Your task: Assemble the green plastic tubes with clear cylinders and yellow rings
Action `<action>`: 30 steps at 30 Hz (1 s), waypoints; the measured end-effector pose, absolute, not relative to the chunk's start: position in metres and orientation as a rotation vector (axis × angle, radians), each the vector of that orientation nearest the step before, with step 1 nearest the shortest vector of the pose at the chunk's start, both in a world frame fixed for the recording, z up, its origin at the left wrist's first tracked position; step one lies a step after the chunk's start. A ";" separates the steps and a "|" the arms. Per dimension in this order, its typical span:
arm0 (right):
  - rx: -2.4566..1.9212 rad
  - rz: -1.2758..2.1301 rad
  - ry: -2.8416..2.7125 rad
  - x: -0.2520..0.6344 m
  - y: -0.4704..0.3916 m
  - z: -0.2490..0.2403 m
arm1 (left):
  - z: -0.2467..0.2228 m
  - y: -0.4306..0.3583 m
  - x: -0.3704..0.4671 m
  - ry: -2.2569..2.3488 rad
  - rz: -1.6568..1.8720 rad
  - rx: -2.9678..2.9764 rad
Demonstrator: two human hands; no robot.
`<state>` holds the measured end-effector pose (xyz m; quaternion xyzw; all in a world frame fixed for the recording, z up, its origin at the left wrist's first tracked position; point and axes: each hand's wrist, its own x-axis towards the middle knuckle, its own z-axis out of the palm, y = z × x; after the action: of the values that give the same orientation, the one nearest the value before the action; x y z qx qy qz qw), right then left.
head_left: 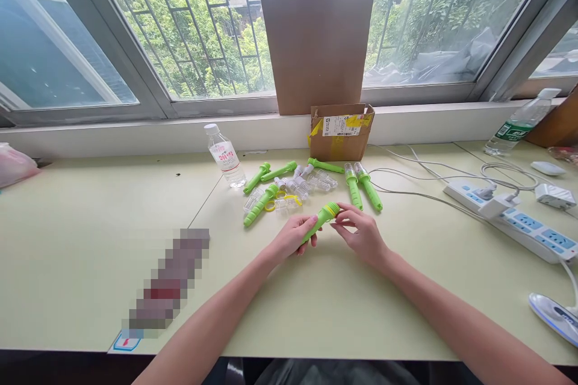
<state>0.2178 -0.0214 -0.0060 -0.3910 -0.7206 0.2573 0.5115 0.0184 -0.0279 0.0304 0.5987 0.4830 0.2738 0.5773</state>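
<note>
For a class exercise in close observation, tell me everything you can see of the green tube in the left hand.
The green tube is light green and looks like plastic. Its upper end is ribbed and wider, with a yellow band around it. It is held tilted over the pale table, the ribbed end pointing away and to the right. The left hand grips the lower part, partly hiding it; the right hand has its fingers at the ribbed end.

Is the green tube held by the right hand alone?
No, the left hand grips the body of the green tube, while the right hand has its fingers at the ribbed end.
</note>
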 end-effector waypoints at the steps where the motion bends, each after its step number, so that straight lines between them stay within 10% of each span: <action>1: -0.947 0.645 -1.711 0.218 -0.022 -0.006 | 0.030 -0.028 0.018 1.133 0.640 1.394; 11: -0.907 1.283 -1.180 0.222 -0.017 0.007 | 0.030 -0.025 0.018 1.145 0.660 1.334; 30: -0.926 1.325 -1.126 0.220 -0.019 0.010 | 0.029 -0.029 0.026 1.129 0.782 1.362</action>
<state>0.2197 -0.0191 0.0104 -0.3916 -0.4764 0.5606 0.5527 0.0261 -0.0291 0.0292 0.5798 0.4806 0.3326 0.5676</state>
